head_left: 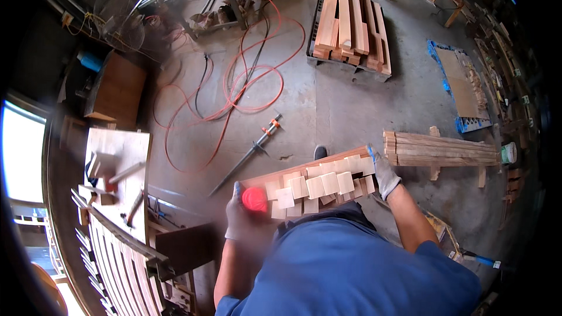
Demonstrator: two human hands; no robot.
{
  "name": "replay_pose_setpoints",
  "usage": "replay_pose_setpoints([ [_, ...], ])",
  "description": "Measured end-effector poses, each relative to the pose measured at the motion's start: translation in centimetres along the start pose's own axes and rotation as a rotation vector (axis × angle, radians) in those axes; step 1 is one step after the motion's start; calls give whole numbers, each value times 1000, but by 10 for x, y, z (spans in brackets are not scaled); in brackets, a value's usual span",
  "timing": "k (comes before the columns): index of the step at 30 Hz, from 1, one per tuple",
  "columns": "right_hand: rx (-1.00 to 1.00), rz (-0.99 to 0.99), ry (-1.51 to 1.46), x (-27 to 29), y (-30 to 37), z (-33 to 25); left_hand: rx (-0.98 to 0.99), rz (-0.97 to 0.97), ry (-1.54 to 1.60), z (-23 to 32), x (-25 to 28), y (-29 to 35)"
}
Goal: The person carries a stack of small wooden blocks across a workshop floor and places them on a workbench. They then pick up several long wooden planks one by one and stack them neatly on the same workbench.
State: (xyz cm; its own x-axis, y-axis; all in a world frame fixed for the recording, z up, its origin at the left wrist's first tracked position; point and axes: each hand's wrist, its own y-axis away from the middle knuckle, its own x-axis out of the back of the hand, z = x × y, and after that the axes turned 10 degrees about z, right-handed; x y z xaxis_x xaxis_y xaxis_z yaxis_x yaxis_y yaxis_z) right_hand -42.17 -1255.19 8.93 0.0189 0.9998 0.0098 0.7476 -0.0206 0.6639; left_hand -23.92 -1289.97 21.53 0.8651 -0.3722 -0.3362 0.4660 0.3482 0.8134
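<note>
Held across my waist is a long reddish wooden board (281,174) bearing many small pale wood blocks (316,186); whether it is a flat board or a shallow tray I cannot tell. My left hand (235,217), in a light glove, grips its left end. Beside that hand, on the same end, sits a round red object (254,199), its kind unclear. My right hand (383,177), gloved in grey-white, is closed on the right end. The blocks lie in uneven, overlapping rows. My blue shirt hides part of the near edge.
A bar clamp (252,151) and a looped red hose (234,102) lie on the floor ahead. Stacked planks (345,23) rest on a black pallet. Bundled wood strips (442,151) lie at right. A worktable with tools (120,140) and slatted wood (120,263) stand at left.
</note>
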Motion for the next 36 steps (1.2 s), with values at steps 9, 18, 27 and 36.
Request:
replay_pose_setpoints([
  [9, 7, -59, 185, -90, -171, -155, -87, 61, 40, 80, -150, -112],
  [18, 35, -79, 172, -153, -301, -304, -142, 52, 54, 162, -269, -240],
  [27, 52, -3, 1, -232, -453, -404, -154, -93, -109, 286, -392, -425],
  [36, 80, 207, -71, -280, -556, -493, -95, -136, -244, 410, -548, -562],
])
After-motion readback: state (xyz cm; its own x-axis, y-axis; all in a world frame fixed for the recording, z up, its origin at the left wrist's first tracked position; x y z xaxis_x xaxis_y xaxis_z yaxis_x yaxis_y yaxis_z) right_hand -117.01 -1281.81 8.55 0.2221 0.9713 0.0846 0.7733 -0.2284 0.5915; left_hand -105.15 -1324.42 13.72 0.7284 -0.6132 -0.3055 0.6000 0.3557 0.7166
